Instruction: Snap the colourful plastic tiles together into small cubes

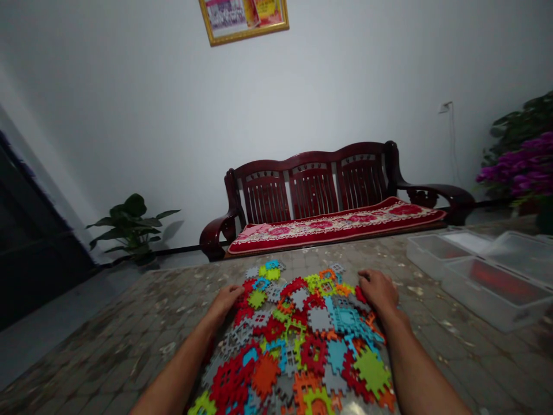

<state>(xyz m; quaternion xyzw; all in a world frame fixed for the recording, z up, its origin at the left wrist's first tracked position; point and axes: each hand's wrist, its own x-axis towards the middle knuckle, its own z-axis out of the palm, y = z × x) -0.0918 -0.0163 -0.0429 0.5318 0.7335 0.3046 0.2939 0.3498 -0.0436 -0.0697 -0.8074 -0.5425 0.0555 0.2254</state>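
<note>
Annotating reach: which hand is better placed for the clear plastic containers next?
Likely the right hand: it is at the right edge of the colorful pieces, nearer the containers. The left hand is across the pieces.

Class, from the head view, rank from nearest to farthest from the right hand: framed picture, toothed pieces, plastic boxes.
1. Toothed pieces: beside the right hand, leftward.
2. Plastic boxes: apart, to its right.
3. Framed picture: high on the wall.
</note>
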